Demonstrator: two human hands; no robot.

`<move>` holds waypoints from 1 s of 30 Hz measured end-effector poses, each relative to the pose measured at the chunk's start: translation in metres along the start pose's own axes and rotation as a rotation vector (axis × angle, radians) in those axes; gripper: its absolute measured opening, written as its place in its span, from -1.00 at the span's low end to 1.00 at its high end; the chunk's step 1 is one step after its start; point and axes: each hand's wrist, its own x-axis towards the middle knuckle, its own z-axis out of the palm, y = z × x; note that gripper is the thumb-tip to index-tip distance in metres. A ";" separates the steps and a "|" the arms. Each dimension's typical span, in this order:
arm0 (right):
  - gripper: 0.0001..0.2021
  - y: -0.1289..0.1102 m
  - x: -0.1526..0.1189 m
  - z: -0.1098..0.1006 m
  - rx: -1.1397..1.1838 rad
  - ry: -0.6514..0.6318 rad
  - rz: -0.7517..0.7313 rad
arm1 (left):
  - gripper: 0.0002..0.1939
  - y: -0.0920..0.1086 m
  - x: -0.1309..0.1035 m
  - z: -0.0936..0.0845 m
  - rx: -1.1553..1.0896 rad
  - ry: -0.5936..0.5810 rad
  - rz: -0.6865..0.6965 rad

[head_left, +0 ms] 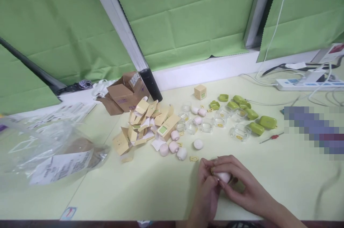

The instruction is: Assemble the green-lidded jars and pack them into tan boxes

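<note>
Close to the table's front edge, a small pale rounded case (pixel 223 176), much like an earbud case, is held between my two hands. My left hand (pixel 208 189) grips it from the left, thumb against its lower edge. Across its top and right side curl the fingers of my right hand (pixel 239 181), with the thumb below. A bit of yellow loop (pixel 212 171) shows at the case's left end; the rest is hidden by fingers. Just beyond lie a loose yellow loop (pixel 194 158), another pale case (pixel 198 144) and several pinkish cases (pixel 173 147).
Opened small cartons (pixel 139 127) are heaped left of centre, before a brown box (pixel 127 91). Clear covers (pixel 206 125) and green covers (pixel 268 122) spread to the right, near a red-handled screwdriver (pixel 274 137). A plastic bag (pixel 59 149) lies left; a power strip (pixel 309 84) sits back right.
</note>
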 end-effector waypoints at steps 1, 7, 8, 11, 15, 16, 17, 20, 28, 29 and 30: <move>-0.66 0.000 0.000 0.001 0.011 0.002 -0.001 | -0.77 0.000 0.000 0.001 0.011 0.007 0.006; -0.69 -0.001 0.002 0.000 -0.018 -0.006 -0.020 | -0.74 0.005 0.001 0.003 0.073 0.071 0.013; -0.70 -0.001 0.003 -0.003 -0.034 -0.030 -0.012 | -0.73 0.005 0.001 0.003 0.068 0.084 0.005; -0.65 -0.001 0.006 -0.015 -0.104 -0.161 0.045 | -0.69 0.006 0.000 0.002 0.034 0.099 -0.058; -0.62 -0.002 0.010 -0.028 -0.164 -0.281 0.038 | -0.66 0.005 0.001 0.001 -0.029 0.058 -0.107; -0.64 -0.002 0.011 -0.029 -0.166 -0.292 0.030 | -0.65 0.005 0.001 0.002 -0.043 0.049 -0.110; -0.65 -0.001 0.011 -0.030 -0.158 -0.296 0.030 | -0.63 0.004 0.002 0.002 -0.054 0.041 -0.118; -0.68 0.003 0.009 -0.028 -0.046 -0.231 0.095 | -0.61 0.000 0.005 0.004 -0.055 0.050 -0.136; -0.75 0.011 -0.005 0.006 0.275 0.307 0.409 | -0.66 -0.004 0.008 0.014 0.000 0.042 -0.080; -0.76 0.011 -0.005 0.009 0.286 0.355 0.410 | -0.65 -0.005 0.008 0.016 -0.013 0.056 -0.059; -0.77 0.011 -0.006 0.011 0.290 0.391 0.405 | -0.65 -0.006 0.008 0.016 -0.032 0.070 -0.042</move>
